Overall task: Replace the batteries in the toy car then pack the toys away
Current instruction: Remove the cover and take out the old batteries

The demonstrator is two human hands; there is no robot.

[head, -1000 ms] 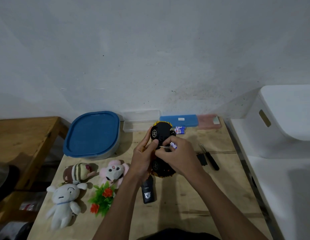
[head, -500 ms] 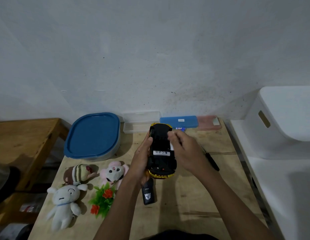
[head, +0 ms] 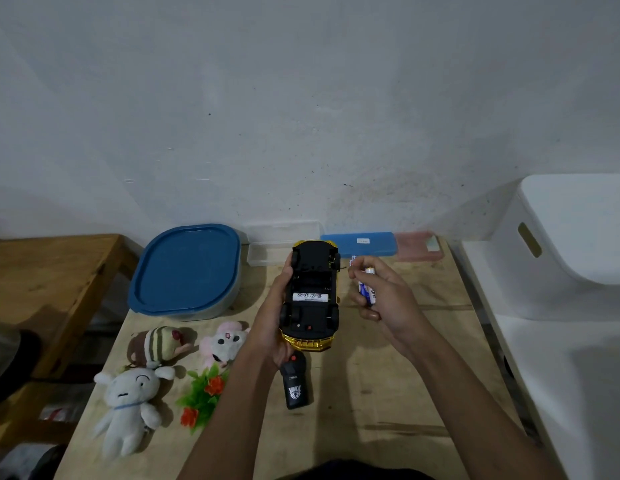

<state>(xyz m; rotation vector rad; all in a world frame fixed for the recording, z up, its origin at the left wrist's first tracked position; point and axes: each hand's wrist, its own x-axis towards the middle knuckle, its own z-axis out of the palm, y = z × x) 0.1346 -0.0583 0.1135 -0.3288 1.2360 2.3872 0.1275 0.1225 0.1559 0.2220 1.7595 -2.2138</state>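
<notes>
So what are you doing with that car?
The left hand holds the car upside down over the table, black underside up. The right hand pinches blue-and-white batteries just beside the car, not yet in. It looks like a battery swap. The remote and the plush toys lie on the table, not packed away.

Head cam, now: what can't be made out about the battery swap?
All in the head view.
Toy car underside: the bay is dark and small; only one cell's label shows.
Batteries in the right hand: fingers hide the count, print blurred.
Tub: blue lid hides contents.
Remote: far end under the left hand.
</notes>
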